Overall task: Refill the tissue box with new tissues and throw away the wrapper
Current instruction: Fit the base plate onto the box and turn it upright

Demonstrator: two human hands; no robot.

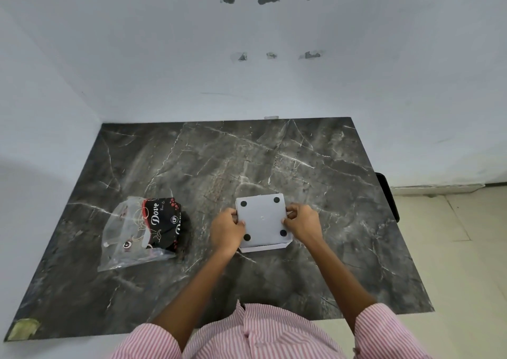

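— On the table (315,166), status?
— I am gripping the upturned tissue box (262,220) with left hand (226,231) and right hand (301,223), both closed on its sides. Tissue pack (153,227) is lying left, still wrapped.
— Risk?
— Base panel popping off suddenly; box slipping.

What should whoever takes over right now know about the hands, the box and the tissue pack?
Left hand: grip on the left edge of the tissue box.
Right hand: grip on its right edge.
The box sits upside down on the table, its base with four black pads facing up.
The tissue pack lies to the left, apart from the box, still in its clear wrapper.
Done: box turned over.
Left: open the base, unwrap the tissues, load them, close up, bin the wrapper. No bin is in view.
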